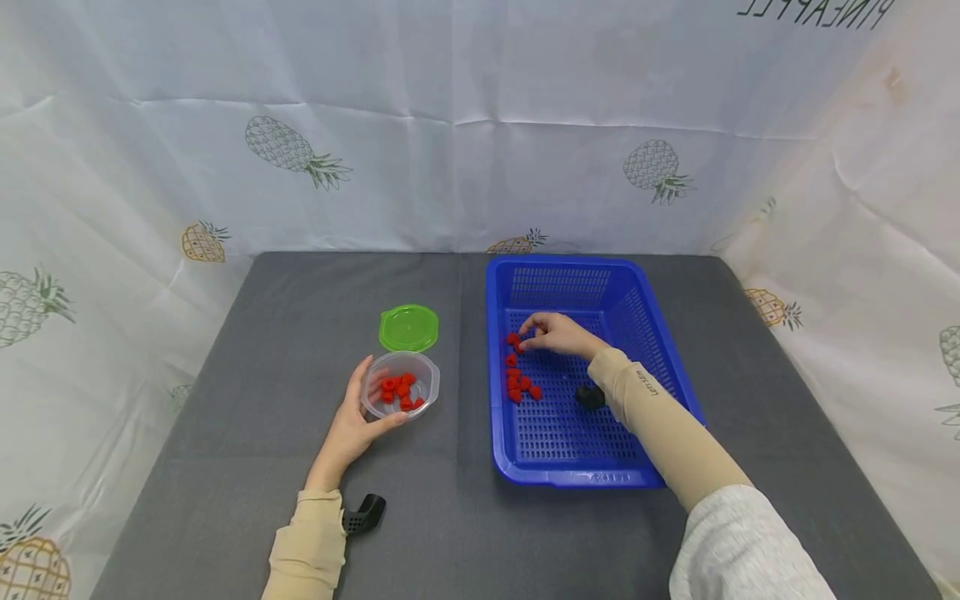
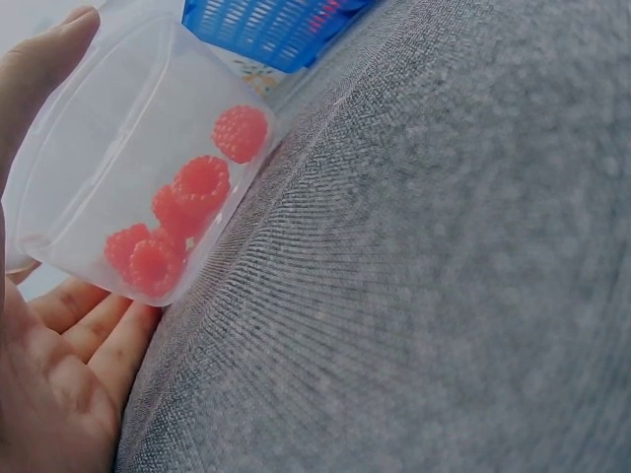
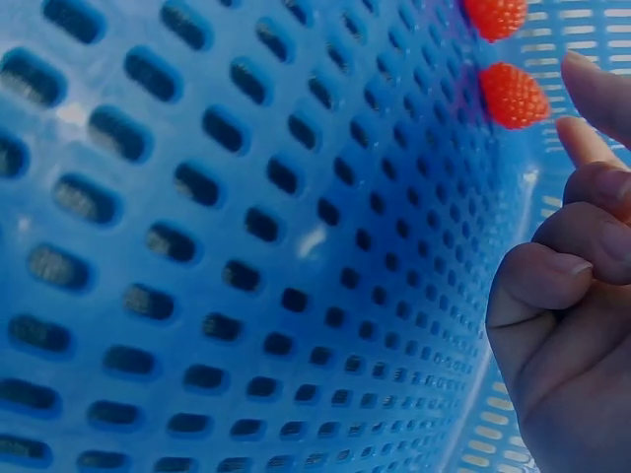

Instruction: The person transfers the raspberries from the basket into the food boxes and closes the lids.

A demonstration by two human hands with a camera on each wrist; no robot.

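Left fingers hold one tub, right fingers near two raspberries.

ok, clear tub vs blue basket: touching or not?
Apart. The head view shows it: a strip of grey cloth lies plainly visible between the clear tub and the nearest side of the blue basket.

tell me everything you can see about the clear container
The clear container looks like thin, see-through plastic, with an open top, a rim wider than its base and rounded corners. It stands upright on the grey cloth, left of the blue basket. Several red raspberries lie on its bottom. The left hand holds it, thumb along the near side, fingers around the left. The green lid lies off it, just beyond; whether they touch is unclear.
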